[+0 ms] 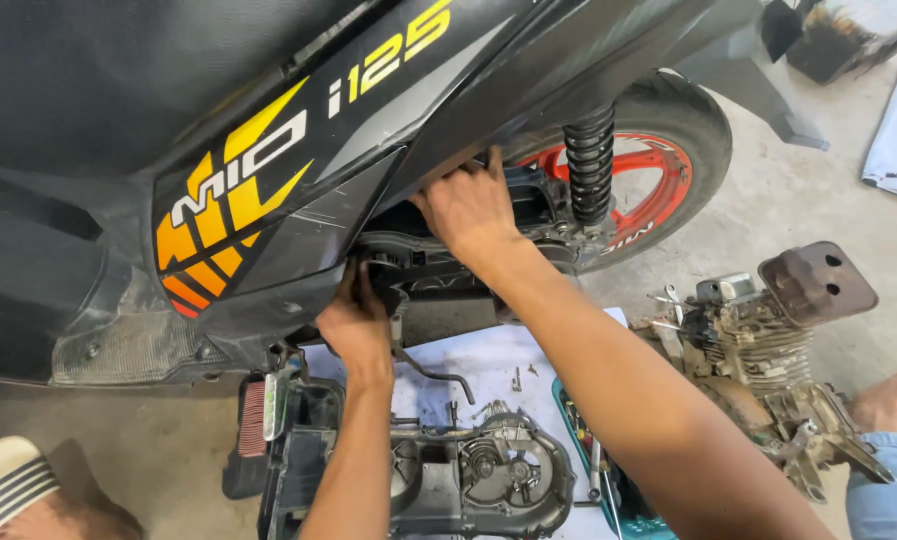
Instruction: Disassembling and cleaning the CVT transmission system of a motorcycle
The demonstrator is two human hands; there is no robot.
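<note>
Under the scooter's side panel [269,200] | left hand [354,325] and right hand [469,210] reach the engine bay [439,270], fingers hidden, grip unclear | risk: knuckles pinched against panel edge, loose bolts [517,380] kicked off the floor sheet [489,360]

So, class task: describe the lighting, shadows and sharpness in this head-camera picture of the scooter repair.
Head view: even daylight, soft shadows only; the cavity under the scooter's black side panel is dark, hiding the fingertips of the left hand and right hand; mild sheen on the panel, no harsh glare; sharp overall, edges slightly bowed by the wide lens.
</note>
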